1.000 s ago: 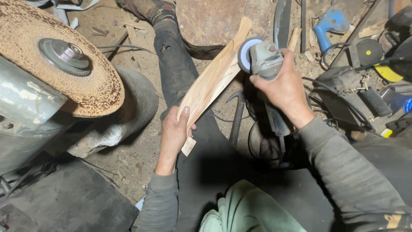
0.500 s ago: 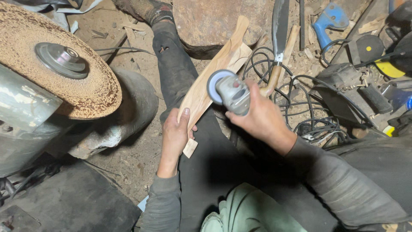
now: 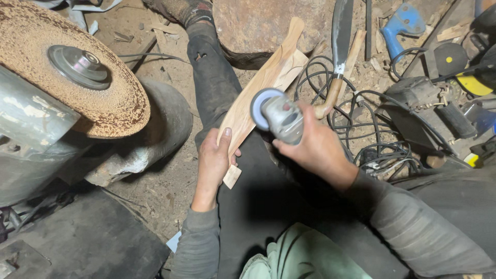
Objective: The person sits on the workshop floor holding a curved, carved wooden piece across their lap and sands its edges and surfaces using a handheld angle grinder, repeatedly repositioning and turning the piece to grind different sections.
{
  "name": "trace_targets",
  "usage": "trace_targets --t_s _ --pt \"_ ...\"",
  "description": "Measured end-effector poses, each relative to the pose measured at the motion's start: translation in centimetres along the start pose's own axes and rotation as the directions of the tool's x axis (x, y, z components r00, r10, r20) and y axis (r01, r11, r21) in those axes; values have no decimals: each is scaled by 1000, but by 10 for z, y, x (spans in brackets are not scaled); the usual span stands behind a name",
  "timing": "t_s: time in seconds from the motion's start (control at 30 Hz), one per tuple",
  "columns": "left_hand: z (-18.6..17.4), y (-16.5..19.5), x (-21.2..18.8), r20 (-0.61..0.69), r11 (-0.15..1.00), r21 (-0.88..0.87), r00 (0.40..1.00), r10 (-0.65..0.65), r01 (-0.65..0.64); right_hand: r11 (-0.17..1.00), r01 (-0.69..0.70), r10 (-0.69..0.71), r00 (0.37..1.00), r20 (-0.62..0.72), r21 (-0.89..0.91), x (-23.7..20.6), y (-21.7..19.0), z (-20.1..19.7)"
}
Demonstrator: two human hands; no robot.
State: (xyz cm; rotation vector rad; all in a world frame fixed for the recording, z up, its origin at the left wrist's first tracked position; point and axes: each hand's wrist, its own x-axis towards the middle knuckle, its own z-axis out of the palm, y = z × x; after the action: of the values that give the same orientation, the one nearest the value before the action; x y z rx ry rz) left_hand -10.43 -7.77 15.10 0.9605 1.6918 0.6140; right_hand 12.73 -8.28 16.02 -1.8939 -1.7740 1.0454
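A long, light wooden piece (image 3: pixel 261 88) with a curved outline leans from my lap up against a big stone (image 3: pixel 258 26). My left hand (image 3: pixel 214 163) grips its lower end, thumb across the face. My right hand (image 3: pixel 315 150) holds a grey angle grinder (image 3: pixel 281 119). The grinder's round disc (image 3: pixel 261 107) lies against the middle of the wood. My outstretched leg in dark trousers (image 3: pixel 214 77) runs under the wood.
A large brown sanding disc (image 3: pixel 77 67) on a metal machine fills the upper left. To the right lie a long blade with a wooden handle (image 3: pixel 338 46), coiled black cables (image 3: pixel 372 139), a blue tool (image 3: pixel 400 23) and other power tools. Sawdust covers the dirt floor.
My right hand has brought the grinder down and left, from the upper end of the wood to its middle. The left hand keeps the same hold.
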Motion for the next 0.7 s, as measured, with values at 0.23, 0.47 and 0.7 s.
trace_targets --t_s 0.23,0.47,0.7 --pt "2 -11 2 18 994 -96 999 -39 41 998 -61 61 996 -61 -2 14 9 -4" --pt "55 -51 18 73 852 -522 994 82 -32 995 -65 87 947 -309 81 19 35 -18" --pt "117 -75 44 179 847 -531 976 126 -12 994 -100 108 959 -263 43 18 43 -4"
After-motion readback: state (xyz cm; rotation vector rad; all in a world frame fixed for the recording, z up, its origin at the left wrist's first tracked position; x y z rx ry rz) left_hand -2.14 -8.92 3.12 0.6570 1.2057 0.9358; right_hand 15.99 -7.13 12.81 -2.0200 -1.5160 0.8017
